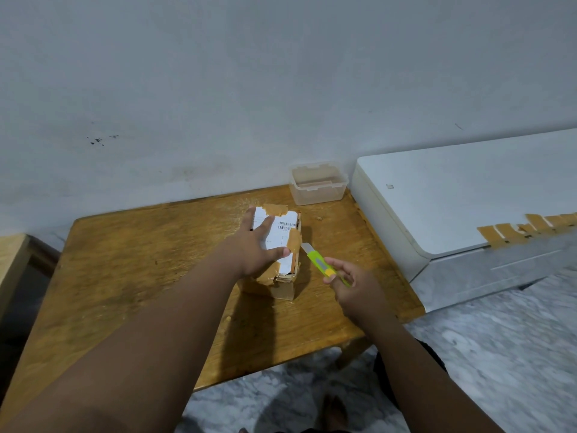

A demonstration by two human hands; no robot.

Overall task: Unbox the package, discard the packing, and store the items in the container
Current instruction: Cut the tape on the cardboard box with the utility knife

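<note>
Indoors | wooden table [156, 260] against grey wall [218, 89] | marble floor [499, 354]

My left hand [254, 250] lies flat and palm down, the fingers spread and the arm stretched forward from the lower left. My right hand [352, 284] is lower and to the right, with its fingers curled in a grip and the forearm coming from the lower right.

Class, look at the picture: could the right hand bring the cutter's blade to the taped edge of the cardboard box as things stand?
Probably yes. The right hand holds the cutter with its blade already beside the box, nothing between them; the left hand lies on top.
</note>
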